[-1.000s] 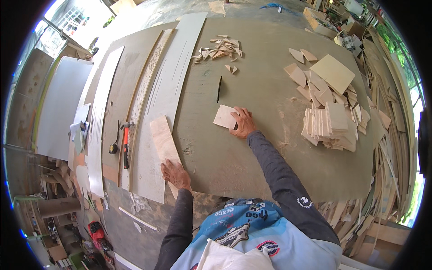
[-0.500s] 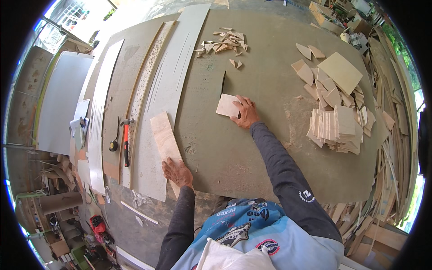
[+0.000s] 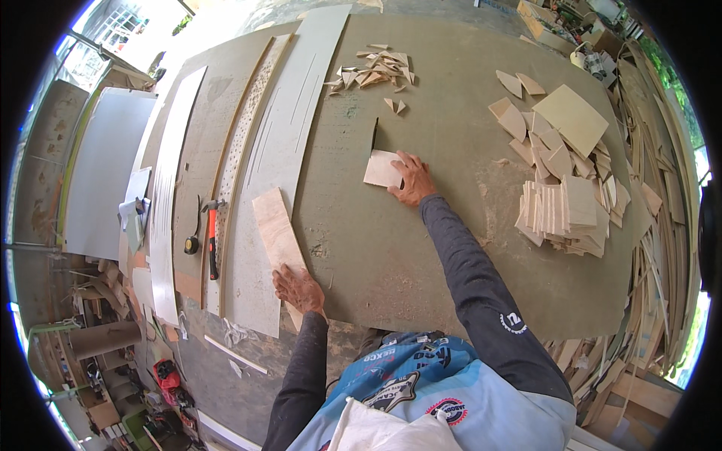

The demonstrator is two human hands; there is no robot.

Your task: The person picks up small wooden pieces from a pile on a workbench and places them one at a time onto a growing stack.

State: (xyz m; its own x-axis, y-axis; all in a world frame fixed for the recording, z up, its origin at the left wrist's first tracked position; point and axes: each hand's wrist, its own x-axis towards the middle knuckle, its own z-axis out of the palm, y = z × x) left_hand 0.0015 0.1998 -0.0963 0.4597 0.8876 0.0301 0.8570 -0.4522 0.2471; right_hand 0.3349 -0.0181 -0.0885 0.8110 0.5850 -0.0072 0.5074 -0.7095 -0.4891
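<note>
My right hand (image 3: 413, 180) grips a small, pale, four-sided plywood piece (image 3: 382, 169) by its right side, thumb and fingers at its edges. The piece lies on the large brown-grey tabletop (image 3: 444, 255), against the near end of a narrow dark slot (image 3: 375, 134). Whether a blade stands in that slot, I cannot tell. Nearer to me and to the left, my left hand (image 3: 299, 290) is closed over the lower part of a long plywood strip (image 3: 275, 218). That strip lies slanted, partly over a long grey panel (image 3: 259, 158).
Thin offcuts (image 3: 380, 69) are heaped at the far middle. On the right stand stacked plywood squares (image 3: 560, 209), beside loose curved pieces (image 3: 556, 161) and a larger square sheet (image 3: 569, 120). A hammer (image 3: 213, 239) and a tape measure (image 3: 191, 245) lie left. Timber strips (image 3: 662, 203) line the right side.
My right hand has slid the small plywood piece slightly away from me, along the dark slot. My left hand and the long strip look almost unmoved.
</note>
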